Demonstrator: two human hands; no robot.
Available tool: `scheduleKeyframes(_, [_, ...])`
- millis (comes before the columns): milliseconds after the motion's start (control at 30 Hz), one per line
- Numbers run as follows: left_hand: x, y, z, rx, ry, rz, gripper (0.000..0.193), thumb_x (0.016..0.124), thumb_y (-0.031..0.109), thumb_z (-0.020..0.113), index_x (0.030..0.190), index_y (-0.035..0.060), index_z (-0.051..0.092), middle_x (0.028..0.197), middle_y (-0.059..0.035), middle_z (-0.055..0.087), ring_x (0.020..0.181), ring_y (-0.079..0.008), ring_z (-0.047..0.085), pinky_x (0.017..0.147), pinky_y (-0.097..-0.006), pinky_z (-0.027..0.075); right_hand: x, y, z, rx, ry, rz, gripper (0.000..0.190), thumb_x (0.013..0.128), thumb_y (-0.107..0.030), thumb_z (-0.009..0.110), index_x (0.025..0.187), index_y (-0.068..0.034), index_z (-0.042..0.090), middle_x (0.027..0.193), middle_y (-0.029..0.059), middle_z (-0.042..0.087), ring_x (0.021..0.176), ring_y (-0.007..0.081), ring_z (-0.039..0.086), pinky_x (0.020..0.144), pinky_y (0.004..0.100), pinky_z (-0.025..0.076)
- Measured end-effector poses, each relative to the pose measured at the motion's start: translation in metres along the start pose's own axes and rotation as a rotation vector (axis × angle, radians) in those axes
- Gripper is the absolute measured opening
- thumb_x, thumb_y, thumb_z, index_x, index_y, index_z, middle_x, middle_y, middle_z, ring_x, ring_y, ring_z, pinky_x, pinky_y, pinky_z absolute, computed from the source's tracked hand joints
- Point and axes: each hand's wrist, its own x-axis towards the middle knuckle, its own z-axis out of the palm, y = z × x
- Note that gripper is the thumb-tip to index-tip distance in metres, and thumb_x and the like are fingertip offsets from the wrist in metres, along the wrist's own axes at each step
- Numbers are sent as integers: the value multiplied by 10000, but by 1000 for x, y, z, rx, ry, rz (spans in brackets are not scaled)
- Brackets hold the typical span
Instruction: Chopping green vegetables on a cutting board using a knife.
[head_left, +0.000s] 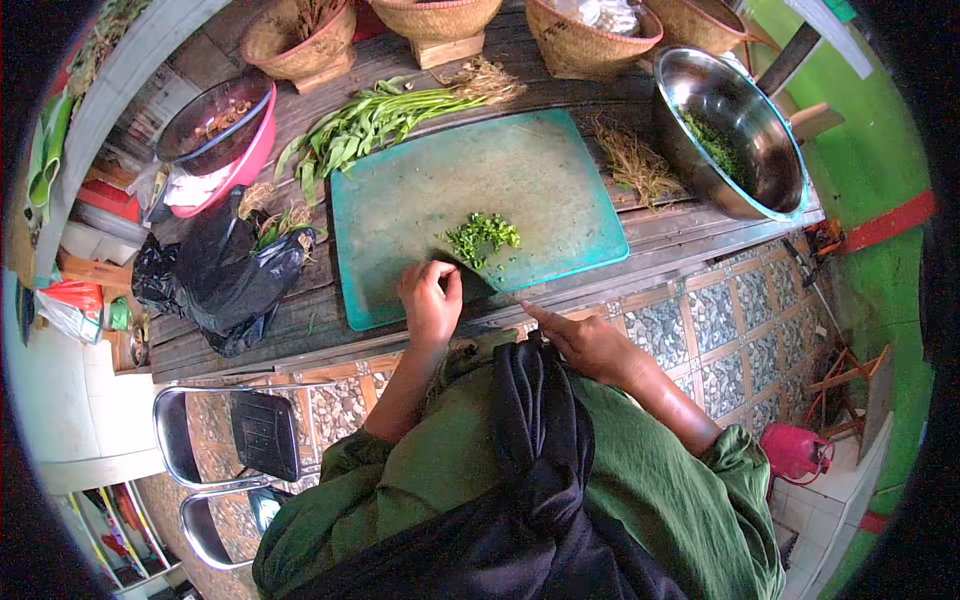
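Observation:
A heap of chopped green leaves (481, 238), likely scallion, lies near the front edge of a worn turquoise-rimmed cutting board (450, 165). My right hand (589, 341) grips a knife (477, 283) at the board's near edge, its index finger stretched forward. The dark blade points left, its edge beside the heap; the handle is hidden in my palm. At the blade's far end, my left hand (433, 296) rests with fingers curled and thumb close to them. Whether those fingertips pinch the blade or something small cannot be made out.
A bunch of leafy greens (382, 120) lies behind the board, loose roots (637, 161) to its right. A steel bowl (739, 135) holds chopped greens. Leftward are a black plastic bag (225, 277) and a pink basin (244, 161). Woven baskets (592, 45) line the table's far side.

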Motion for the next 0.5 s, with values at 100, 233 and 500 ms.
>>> scheduleKeyframes(100, [-1, -4, 0, 1, 24, 34, 110, 764, 79, 718, 818, 99, 624, 807, -85, 637, 838, -331, 591, 767, -463, 424, 0, -4, -4, 14, -73, 61, 489, 985, -165, 530, 1464, -139, 438, 1017, 258, 670, 909, 421, 667, 774, 493, 531])
scheduleKeyframes(233, [-1, -6, 0, 15, 14, 51, 105, 765, 70, 709, 818, 92, 622, 829, -91, 640, 844, -331, 590, 769, -463, 423, 4, 4, 4, 37, -64, 11, 483, 991, -178, 529, 1464, -151, 439, 1061, 257, 663, 929, 423, 664, 792, 494, 529])
scheduleKeyframes(500, [2, 0, -3, 39, -6, 59, 105, 764, 62, 704, 832, 81, 626, 821, -93, 654, 834, -332, 602, 775, -446, 436, 15, 19, 23, 44, 46, -97, 465, 1003, -192, 513, 1462, -150, 449, 1105, 248, 662, 1001, 422, 655, 840, 466, 525])
